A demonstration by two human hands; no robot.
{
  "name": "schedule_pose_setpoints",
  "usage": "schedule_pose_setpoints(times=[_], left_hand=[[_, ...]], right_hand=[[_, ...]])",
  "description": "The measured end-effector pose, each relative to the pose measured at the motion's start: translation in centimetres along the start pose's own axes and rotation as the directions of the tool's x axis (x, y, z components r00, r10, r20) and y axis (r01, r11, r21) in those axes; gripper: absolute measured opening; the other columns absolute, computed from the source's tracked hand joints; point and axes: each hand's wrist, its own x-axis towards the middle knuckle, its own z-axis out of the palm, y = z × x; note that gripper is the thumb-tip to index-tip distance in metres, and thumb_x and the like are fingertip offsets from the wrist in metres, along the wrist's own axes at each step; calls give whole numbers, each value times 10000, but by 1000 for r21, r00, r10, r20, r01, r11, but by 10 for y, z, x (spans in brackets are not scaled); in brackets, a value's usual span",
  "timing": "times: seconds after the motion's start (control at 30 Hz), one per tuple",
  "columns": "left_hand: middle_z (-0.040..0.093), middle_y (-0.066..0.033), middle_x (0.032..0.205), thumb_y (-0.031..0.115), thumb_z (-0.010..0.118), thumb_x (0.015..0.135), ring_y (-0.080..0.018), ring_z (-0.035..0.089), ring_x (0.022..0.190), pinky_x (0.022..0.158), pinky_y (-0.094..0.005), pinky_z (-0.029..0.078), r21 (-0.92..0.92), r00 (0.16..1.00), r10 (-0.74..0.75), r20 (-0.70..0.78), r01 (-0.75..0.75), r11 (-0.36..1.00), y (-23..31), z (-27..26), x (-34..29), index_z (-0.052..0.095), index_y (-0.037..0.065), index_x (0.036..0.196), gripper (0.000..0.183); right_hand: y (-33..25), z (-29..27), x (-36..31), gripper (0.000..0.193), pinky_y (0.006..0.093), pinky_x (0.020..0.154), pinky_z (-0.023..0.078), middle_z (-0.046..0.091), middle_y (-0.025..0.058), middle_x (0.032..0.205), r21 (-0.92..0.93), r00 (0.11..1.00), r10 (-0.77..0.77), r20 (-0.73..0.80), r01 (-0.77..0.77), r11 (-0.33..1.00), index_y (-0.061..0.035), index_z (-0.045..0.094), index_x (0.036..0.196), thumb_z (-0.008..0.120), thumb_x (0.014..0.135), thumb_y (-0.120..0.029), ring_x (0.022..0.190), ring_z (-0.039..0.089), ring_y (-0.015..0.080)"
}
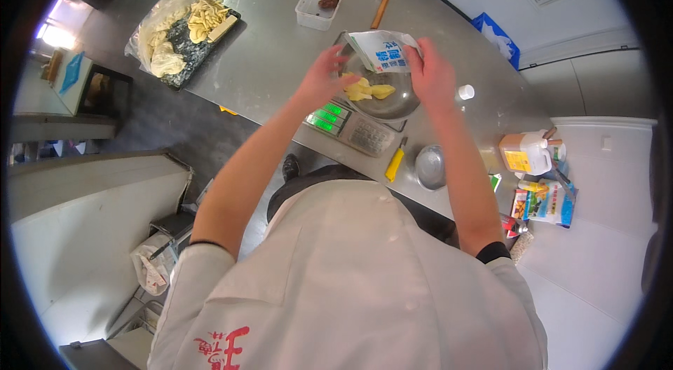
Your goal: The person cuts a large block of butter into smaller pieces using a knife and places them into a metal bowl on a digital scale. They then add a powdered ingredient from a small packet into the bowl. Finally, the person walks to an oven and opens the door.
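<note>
My right hand (432, 77) is closed on a white packet (384, 50) with blue print, tilted above a round bowl (399, 105). Inside the bowl lie soft yellow pieces (368, 90), possibly butter. At the bowl's left rim, my left hand (324, 78) hangs with its fingers apart and slightly curled, holding nothing that I can see. The bowl rests on a digital scale (350, 127) with lit green displays. In front of the scale is a yellow-handled knife (395, 163), beside a small metal bowl (430, 167).
On the steel table (273, 48), a dark tray (184, 65) of pale dough pieces sits left. A clear tub (320, 4) and a wooden stick (381, 10) lie farther back. Near the right edge stand a white cap (466, 92), a jug (524, 153) and a blue-white bag (550, 202).
</note>
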Motion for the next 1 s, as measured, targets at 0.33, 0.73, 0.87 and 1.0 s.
schedule_pose_setpoints(times=[0.33, 0.73, 0.87, 1.0], left_hand=[[822, -46, 1036, 176, 864, 971, -115, 704, 903, 832, -308, 554, 260, 966, -22, 259, -48, 964, 10, 34, 91, 837, 13, 1142, 239], [823, -37, 1108, 190, 829, 1002, -108, 701, 978, 894, -318, 556, 210, 930, -44, 365, -36, 977, 1, 42, 93, 831, 24, 1196, 256], [802, -16, 1023, 250, 838, 1021, -85, 682, 884, 798, -322, 563, 21, 916, 2, 400, -12, 1000, 2, 40, 88, 833, 22, 1183, 280], [800, -23, 1111, 225, 791, 1058, -87, 680, 997, 897, -311, 562, 111, 920, -43, 390, -1, 994, -6, 34, 95, 823, 13, 1201, 257]], right_hand=[[8, -4, 24, 464, 336, 744, 611, 782, 75, 957, 350, 862, 259, 436, -428, 834, -60, 733, 1349, 810, 1000, -357, 850, 741, 197], [38, 26, 9, 454, 439, 917, 580, 789, 235, 1103, 221, 932, 300, 202, -342, 913, 0, 693, 1338, 738, 1061, -357, 1011, 758, 378], [42, 21, 3, 393, 446, 920, 570, 779, 247, 1146, 271, 934, 298, 199, -345, 899, -12, 655, 1355, 692, 1094, -304, 1042, 758, 393], [53, 41, -1, 399, 508, 931, 573, 760, 255, 1175, 126, 987, 130, 91, -141, 982, -31, 638, 1394, 695, 1037, -199, 1095, 720, 470]])
